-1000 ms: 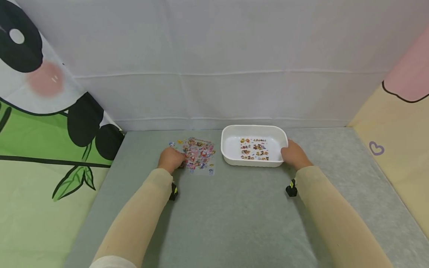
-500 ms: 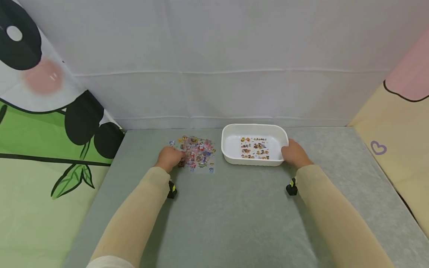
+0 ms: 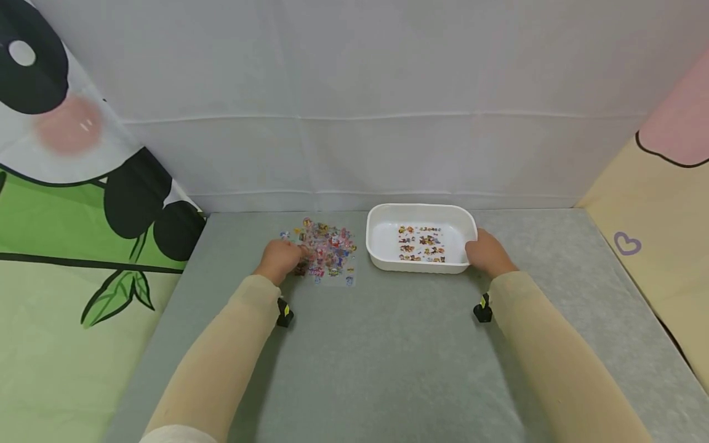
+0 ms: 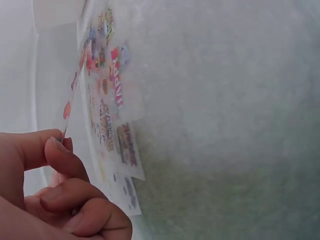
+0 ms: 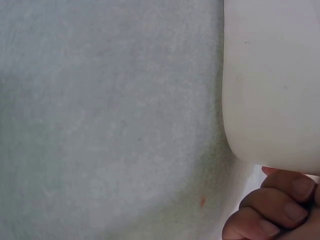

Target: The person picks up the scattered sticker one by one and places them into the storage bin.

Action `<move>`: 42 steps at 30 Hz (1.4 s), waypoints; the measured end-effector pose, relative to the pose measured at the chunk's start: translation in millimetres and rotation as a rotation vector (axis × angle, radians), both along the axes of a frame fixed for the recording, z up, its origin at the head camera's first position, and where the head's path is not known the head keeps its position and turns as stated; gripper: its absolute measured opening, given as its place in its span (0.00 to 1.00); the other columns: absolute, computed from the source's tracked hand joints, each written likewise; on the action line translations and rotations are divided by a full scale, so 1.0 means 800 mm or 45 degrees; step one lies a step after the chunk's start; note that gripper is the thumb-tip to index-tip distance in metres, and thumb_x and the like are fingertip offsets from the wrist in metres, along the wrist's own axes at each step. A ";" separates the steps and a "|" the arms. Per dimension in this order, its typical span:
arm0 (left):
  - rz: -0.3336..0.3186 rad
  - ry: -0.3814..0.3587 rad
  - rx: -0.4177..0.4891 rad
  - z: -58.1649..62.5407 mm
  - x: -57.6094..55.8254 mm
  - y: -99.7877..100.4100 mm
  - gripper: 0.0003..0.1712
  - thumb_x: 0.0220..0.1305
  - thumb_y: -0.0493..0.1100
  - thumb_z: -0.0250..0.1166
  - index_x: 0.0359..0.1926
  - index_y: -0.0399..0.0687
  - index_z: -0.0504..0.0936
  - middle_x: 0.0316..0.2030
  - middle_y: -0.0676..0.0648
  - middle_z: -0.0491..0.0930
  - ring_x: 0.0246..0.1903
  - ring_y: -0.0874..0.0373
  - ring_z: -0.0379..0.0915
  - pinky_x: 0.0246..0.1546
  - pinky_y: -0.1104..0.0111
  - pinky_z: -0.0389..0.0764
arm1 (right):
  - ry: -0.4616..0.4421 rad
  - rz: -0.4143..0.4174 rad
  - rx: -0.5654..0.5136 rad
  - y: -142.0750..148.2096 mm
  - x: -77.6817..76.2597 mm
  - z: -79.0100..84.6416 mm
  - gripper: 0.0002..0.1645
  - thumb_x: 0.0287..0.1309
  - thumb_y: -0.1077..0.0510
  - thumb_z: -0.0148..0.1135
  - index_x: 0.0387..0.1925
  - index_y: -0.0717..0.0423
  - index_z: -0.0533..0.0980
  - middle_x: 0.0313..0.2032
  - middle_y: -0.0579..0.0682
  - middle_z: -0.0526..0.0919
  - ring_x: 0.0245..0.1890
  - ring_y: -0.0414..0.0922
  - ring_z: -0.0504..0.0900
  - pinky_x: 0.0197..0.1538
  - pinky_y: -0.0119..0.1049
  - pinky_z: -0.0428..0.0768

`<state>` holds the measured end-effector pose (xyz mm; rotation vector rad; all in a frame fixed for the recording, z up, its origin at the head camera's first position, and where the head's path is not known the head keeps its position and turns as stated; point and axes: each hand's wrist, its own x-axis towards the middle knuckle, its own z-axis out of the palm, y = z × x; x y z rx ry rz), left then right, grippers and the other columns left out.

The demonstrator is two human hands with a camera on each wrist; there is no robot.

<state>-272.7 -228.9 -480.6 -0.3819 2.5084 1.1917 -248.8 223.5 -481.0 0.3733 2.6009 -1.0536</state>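
My left hand pinches the edge of a clear sticker sheet between thumb and forefinger; the sheet is lifted at that edge in the left wrist view. Beneath it, more sticker sheets with small colourful cartoon prints lie overlapping on the table. On the right side, a white plastic tray holds a sheet of stickers flat on its floor. My right hand grips the tray's right end, its thumb at the rim. In the right wrist view its fingers are curled by the tray's end.
The grey table meets a white cloth backdrop close behind the tray and sheets. Printed cloths stand at both sides, a green one on the left and a yellow one on the right.
The sticker sheet in my left hand has lifted and turned slightly over the others. My right hand stays on the tray, which has not visibly moved.
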 end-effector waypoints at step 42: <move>0.047 0.092 0.308 0.081 0.015 0.072 0.21 0.75 0.55 0.62 0.29 0.47 0.71 0.36 0.47 0.72 0.32 0.52 0.61 0.39 0.54 0.67 | 0.022 0.026 0.003 0.004 0.001 0.002 0.38 0.69 0.59 0.36 0.77 0.72 0.50 0.70 0.70 0.64 0.61 0.62 0.68 0.68 0.61 0.64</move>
